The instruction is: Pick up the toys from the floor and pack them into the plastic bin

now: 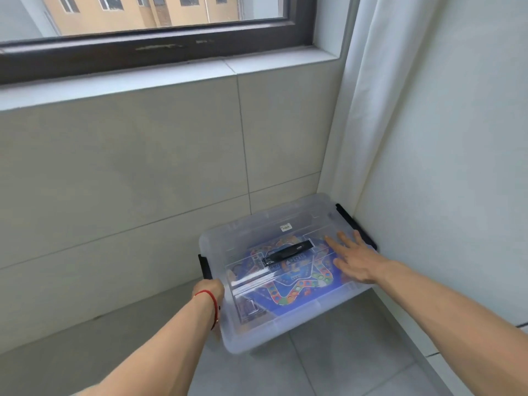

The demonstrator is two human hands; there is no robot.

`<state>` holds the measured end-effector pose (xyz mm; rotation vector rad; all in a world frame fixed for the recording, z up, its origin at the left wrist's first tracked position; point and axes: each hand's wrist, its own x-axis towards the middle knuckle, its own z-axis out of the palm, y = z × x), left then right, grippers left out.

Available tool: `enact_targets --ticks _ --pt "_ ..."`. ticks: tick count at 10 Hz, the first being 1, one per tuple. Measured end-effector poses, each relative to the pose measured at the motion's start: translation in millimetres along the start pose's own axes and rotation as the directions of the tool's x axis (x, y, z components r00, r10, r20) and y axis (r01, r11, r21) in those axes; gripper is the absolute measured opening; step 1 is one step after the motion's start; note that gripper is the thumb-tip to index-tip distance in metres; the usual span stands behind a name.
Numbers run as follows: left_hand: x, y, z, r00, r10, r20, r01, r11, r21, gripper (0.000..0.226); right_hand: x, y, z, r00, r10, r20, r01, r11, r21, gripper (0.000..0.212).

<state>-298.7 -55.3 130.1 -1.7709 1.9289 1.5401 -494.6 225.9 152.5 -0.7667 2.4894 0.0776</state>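
Two hands meet the plastic bin in your head view: your left hand grips its left end just below the black latch, and your right hand lies flat, fingers spread, on the closed lid. The bin sits on the floor, tucked into the corner beneath the window. A colourful game board shows inside. Expect smooth, slippery, slightly flexing walls; hold both ends under the rim.

We see a grey tiled floor with pale grout lines, meeting a tiled wall under the window, one thing resting on it — a clear lidded plastic bin with black clips, tucked into the corner, beside a white curtain.
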Motion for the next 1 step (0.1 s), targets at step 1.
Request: enact_targets --ticks 1 --pt "-6.1 4.5 -11.0 0.995 0.065 -0.080 -0.062 0.997 0.040 0.032 -7.9 -16.4 -16.6 0.984 -0.087 -0.157 0.087 0.996 -0.009 0.063"
